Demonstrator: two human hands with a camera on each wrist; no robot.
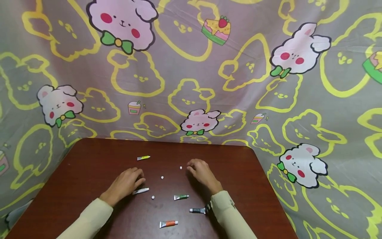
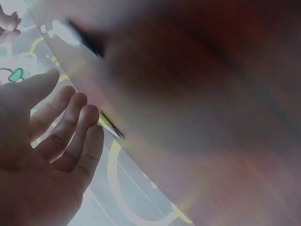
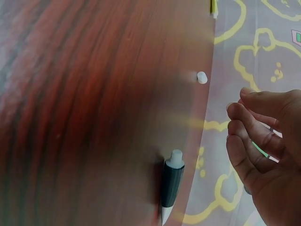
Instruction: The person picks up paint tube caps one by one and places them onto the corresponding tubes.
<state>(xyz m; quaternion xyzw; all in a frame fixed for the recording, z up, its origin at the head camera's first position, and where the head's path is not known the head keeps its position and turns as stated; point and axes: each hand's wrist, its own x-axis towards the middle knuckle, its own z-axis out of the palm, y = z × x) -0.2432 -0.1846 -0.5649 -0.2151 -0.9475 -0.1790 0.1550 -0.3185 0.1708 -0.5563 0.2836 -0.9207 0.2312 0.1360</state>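
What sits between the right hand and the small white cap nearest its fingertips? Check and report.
Nothing visible does. In the head view the right hand rests on the table, with only bare wood between its fingertips and the white cap.

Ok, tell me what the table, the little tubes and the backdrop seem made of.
Table: dark red-brown wood or wood-look laminate, visible grain, slight sheen.
Tubes, such as the orange one: probably soft metal or plastic, with crimped flat ends.
Backdrop: printed fabric, creased and draped.

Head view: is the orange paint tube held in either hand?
No. The orange tube lies alone near the table's front edge, apart from the left hand and right hand.
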